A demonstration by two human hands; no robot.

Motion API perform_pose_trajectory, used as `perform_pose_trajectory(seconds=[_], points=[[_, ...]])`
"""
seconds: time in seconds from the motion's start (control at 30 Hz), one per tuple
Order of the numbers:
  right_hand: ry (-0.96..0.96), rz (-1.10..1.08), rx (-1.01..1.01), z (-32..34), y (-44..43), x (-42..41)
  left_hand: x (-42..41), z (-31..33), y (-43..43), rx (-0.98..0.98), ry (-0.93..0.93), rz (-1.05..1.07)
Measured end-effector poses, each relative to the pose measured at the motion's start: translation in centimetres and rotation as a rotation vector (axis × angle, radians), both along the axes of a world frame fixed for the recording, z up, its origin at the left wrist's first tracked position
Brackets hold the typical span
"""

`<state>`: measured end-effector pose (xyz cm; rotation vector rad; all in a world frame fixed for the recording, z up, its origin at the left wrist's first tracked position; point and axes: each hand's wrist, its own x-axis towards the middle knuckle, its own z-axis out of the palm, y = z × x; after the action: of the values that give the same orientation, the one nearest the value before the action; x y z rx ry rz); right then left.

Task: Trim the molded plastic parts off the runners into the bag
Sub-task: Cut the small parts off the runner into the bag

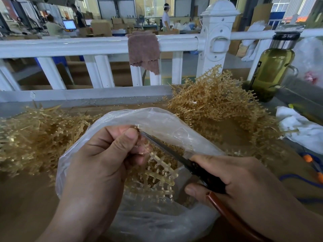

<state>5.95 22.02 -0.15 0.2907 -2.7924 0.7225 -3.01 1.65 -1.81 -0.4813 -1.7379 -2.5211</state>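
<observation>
Closest to me, my left hand pinches the top of an amber runner between thumb and curled fingers, holding it over the mouth of the clear bag at 6 o'clock. My right hand at 4 o'clock grips the scissors, whose dark blades reach toward 11 o'clock to the runner's top end. Beyond the bag, a low pile of runners lies at 9 o'clock and a taller pile at 1 o'clock; farther off, a green bottle stands at 2 o'clock and a brown cloth hangs on the white railing at 12 o'clock.
</observation>
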Motion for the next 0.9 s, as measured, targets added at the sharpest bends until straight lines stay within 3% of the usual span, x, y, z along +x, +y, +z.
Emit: perform_pose_trajectory(seconds=[0.9], points=[[0.015,-0.038,0.034,-0.48,-0.16,-0.18,0.1,0.16,0.15,0.035,-0.112,-0.051]])
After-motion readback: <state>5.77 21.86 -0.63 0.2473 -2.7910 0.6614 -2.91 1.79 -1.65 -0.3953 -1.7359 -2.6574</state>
